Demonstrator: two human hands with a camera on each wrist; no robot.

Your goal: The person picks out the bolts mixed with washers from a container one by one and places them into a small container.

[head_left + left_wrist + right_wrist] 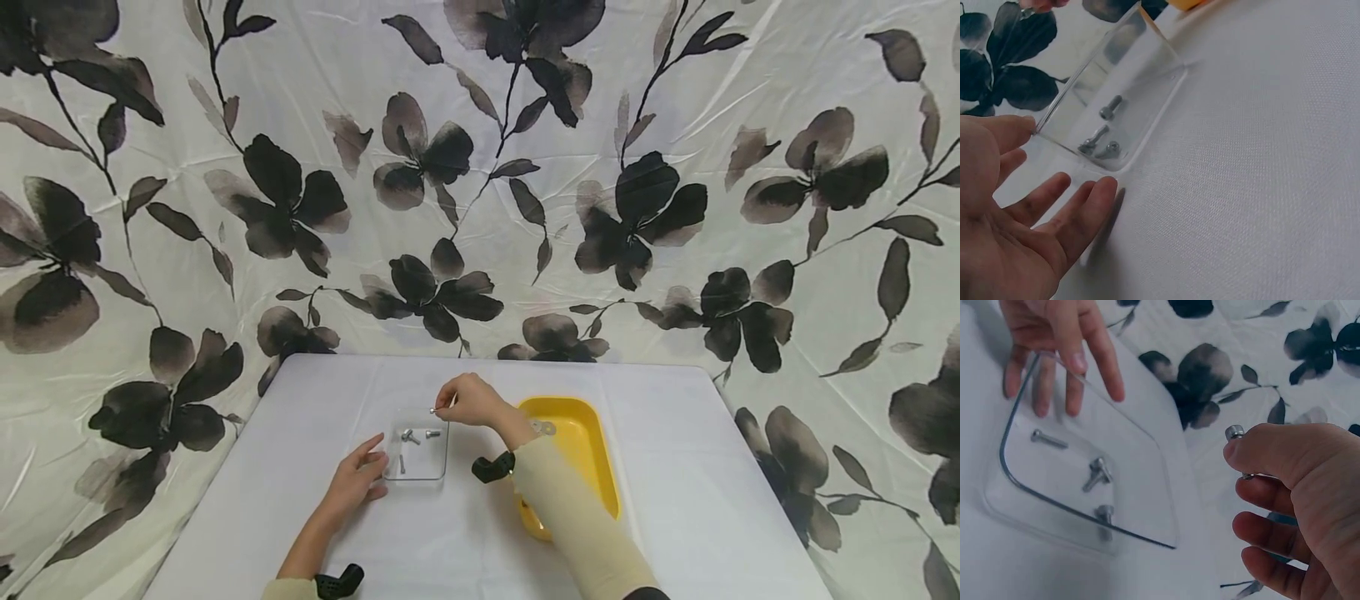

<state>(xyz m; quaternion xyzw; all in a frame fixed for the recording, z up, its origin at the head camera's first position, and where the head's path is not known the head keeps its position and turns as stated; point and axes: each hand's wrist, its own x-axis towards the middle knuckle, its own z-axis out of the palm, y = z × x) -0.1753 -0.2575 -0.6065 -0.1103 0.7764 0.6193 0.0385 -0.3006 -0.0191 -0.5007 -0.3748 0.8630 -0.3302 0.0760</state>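
Observation:
A clear plastic box (446, 454) stands on the table with several metal socket-head bolts (1050, 439) lying in it. My left hand (356, 477) is at the box's near left side, its thumb tip right at the rim in the left wrist view and the other fingers spread and fairly straight. Over the box's far right corner, my right hand (474, 402) pinches one bolt (1235, 432) between thumb and index finger. The bolt's round head pokes out above the fingertips, and most of its shank is hidden by them.
To the right of the box sits a yellow tray (611, 479), partly covered by my right forearm. Several flat washers (543, 427) show in it. The table (697, 467) has a white cloth, and a floral curtain (525, 208) hangs behind its far edge.

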